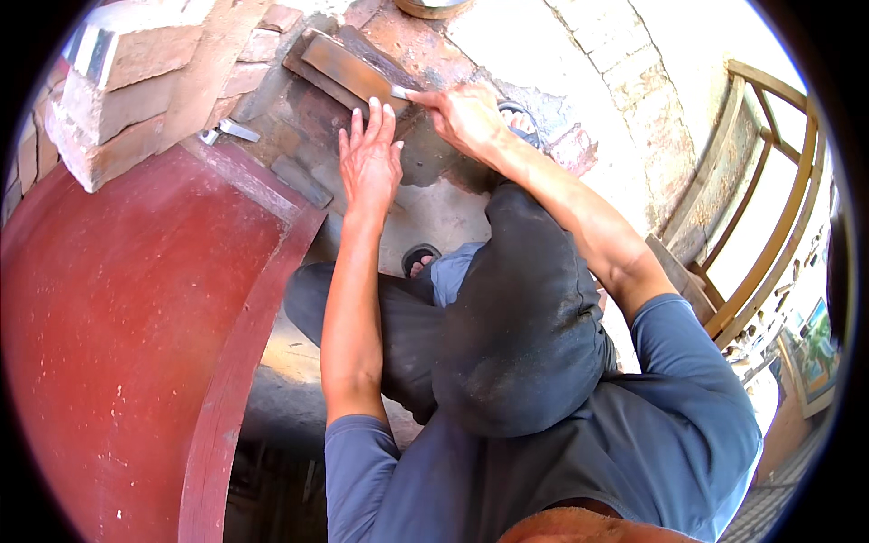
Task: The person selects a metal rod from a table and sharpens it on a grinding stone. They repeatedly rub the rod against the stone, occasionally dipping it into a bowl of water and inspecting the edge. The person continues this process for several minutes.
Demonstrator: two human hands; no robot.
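A long brown block point(344, 68), which looks like a sharpening stone, lies slantwise on a darker wooden base point(319, 81) near the ground. My right hand point(471, 119) is closed round a flat metal blade point(399, 91), its bright end at the block's near right end. Most of the blade is hidden in my fingers, so its exact kind does not show. My left hand point(371, 163) reaches up with fingers stretched out, holding nothing. Its fingertips are at the block's near edge; whether they touch it I cannot tell.
A big red panel point(136, 335) fills the left side, below a brick pillar point(136, 100). Beside it lie a small silver metal piece point(239, 130) and a grey flat block point(302, 181). A wooden frame point(769, 208) stands at right. A round object point(433, 8) is at the top edge.
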